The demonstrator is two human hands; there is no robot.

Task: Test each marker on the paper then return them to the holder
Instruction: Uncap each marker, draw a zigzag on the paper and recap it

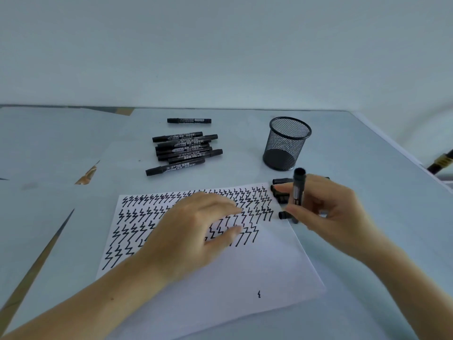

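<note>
The table (pixel 367 241), pale grey, carries everything. On it, directly before me, lies the white paper (pixel 245 266), its upper half filled with rows of black zigzag test strokes, one small stray mark near the lower edge. My left hand (pixel 193 231) rests flat on the paper over the strokes, fingers straight and slightly spread, holding nothing. My right hand (pixel 328 212) sits just off the paper's right edge, fingers and thumb curled round one black marker (pixel 299 187), held upright. The mesh holder (pixel 285 143) stands upright beyond my right hand, nothing visible inside. A pile of markers (pixel 185 152) lies left of the holder; a single marker (pixel 189 120) lies apart behind it. Several small black caps (pixel 279 190) lie beside the paper's top-right corner, partly hidden by my fingers.
</note>
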